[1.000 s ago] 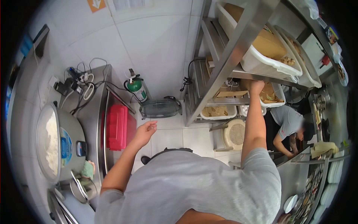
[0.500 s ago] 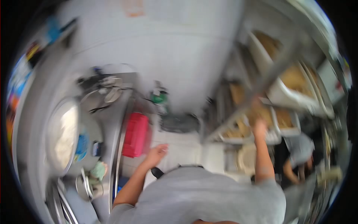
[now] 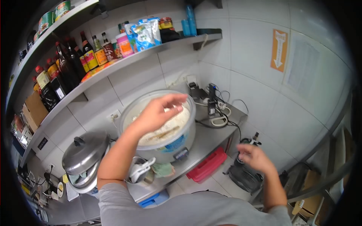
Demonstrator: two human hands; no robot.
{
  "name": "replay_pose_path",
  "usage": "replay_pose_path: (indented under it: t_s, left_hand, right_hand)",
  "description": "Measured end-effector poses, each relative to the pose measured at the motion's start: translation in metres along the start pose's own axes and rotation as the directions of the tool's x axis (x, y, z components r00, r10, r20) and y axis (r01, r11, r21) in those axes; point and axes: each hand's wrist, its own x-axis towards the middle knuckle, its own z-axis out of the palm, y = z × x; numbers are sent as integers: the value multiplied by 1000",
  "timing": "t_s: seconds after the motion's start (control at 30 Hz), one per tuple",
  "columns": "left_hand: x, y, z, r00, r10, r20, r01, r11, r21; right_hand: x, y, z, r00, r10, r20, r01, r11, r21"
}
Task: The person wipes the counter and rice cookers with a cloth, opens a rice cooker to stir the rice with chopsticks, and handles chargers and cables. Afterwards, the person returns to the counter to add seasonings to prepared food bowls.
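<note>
My left hand hangs over a large translucent tub on the steel counter. Its fingers are loosely bent and stretched forward, the thumb apart from them, and I see nothing held. White powdery stuff lies in the tub, with a brownish strip on its surface; my hand and forearm hide part of it. To the right, my right hand is in the air above the floor, in front of a black object. Its fingers are half curled and a little apart, with nothing visible in them.
A lidded metal pot and a container with a white-handled utensil stand on the counter. Cables and a black device lie behind. Bottles and packets line the wall shelf. A red box sits below; a rack stands right.
My view has turned left, from the rack and its bins to the counter. My right hand has left the bins; my left hand has risen from low down to over the tub.
</note>
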Motion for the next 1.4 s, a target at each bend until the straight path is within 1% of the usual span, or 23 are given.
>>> replay_pose_path:
  t_s: [0.07, 0.1, 0.23, 0.3, 0.33, 0.37, 0.4, 0.47, 0.53, 0.6, 0.67, 0.73, 0.8, 0.9, 1.0, 1.03, 1.1, 1.13, 1.17, 1.23, 1.3, 1.33, 1.4]
  left_hand:
    - [13, -4, -47, 996, 29, -90, -8, 972, 233]
    - [18, -6, -69, 988, 41, -148, 18, 927, 375]
    - [24, -33, -160, 908, 145, -394, 181, 711, 680]
    - [23, -44, -204, 853, 210, -477, 255, 631, 733]
    - [20, -59, -233, 835, 251, -489, 255, 611, 749]
    - [17, -66, -251, 799, 255, -544, 337, 559, 757]
    - [16, -73, -263, 774, 244, -585, 412, 507, 757]
    - [14, -102, -286, 801, 239, -549, 408, 454, 792]
    - [15, -143, -299, 799, 165, -578, 532, 251, 809]
    - [22, -163, -290, 796, 203, -570, 576, 33, 817]
    - [26, -166, -277, 791, 342, -507, 582, -169, 795]
    - [22, -169, -281, 815, 354, -459, 530, -134, 837]
    - [22, -168, -280, 817, 364, -447, 525, -148, 838]
    - [26, -161, -266, 811, 348, -470, 558, -222, 800]
    - [18, -157, -276, 763, 127, -633, 635, 36, 772]
    - [14, -160, -283, 744, 89, -663, 657, 88, 749]
    - [2, -165, -293, 692, 27, -721, 706, 185, 684]
    - [4, -162, -288, 727, 78, -683, 669, 146, 729]
    - [11, -158, -279, 758, 130, -640, 632, 98, 769]
    - [22, -152, -262, 772, 213, -599, 612, 8, 791]
    - [25, -150, -255, 725, 159, -670, 680, -11, 733]
    - [27, -150, -251, 706, 174, -686, 695, 14, 719]
    - [31, -147, -245, 668, 179, -722, 733, 4, 680]
  right_hand:
    - [62, -38, -12, 977, -207, -47, 201, 973, -110]
    - [89, -56, -16, 948, -312, -70, 313, 950, 11]
    - [195, -119, -41, 953, -297, -60, 298, 954, 11]
    - [260, -125, -65, 852, -499, -158, 446, 850, -281]
    - [285, -132, -74, 777, -586, -231, 499, 797, -341]
    - [325, -129, -92, 639, -741, -209, 684, 671, -288]
    - [344, -138, -102, 692, -674, -258, 608, 737, -296]
    - [403, -136, -120, 735, -618, -279, 566, 785, -251]
    - [424, -127, -117, 821, -540, -188, 461, 819, -341]
    - [459, -81, -97, 932, -356, 69, 351, 841, -413]
    - [498, -23, -71, 944, -133, 302, 277, 817, -506]
    - [519, 41, -48, 893, 42, 448, 157, 904, -397]
    - [538, 82, -35, 893, 104, 438, 111, 892, -439]
    - [577, 118, -29, 957, -73, 280, 173, 919, -355]
    - [625, 126, -16, 960, -193, 203, 257, 894, -366]
    - [636, 125, -9, 965, -212, 155, 250, 922, -296]
    - [656, 119, 9, 962, -229, 150, 268, 897, -351]
    - [671, 117, 22, 958, -246, 145, 284, 882, -376]
    - [702, 144, 44, 900, -422, 112, 421, 771, -478]
    - [735, 161, 73, 938, -330, 108, 331, 758, -562]
    - [757, 179, 90, 946, -244, 212, 322, 675, -664]
    - [764, 194, 102, 946, -309, 99, 303, 728, -615]
    - [785, 214, 116, 980, -173, 94, 195, 801, -565]
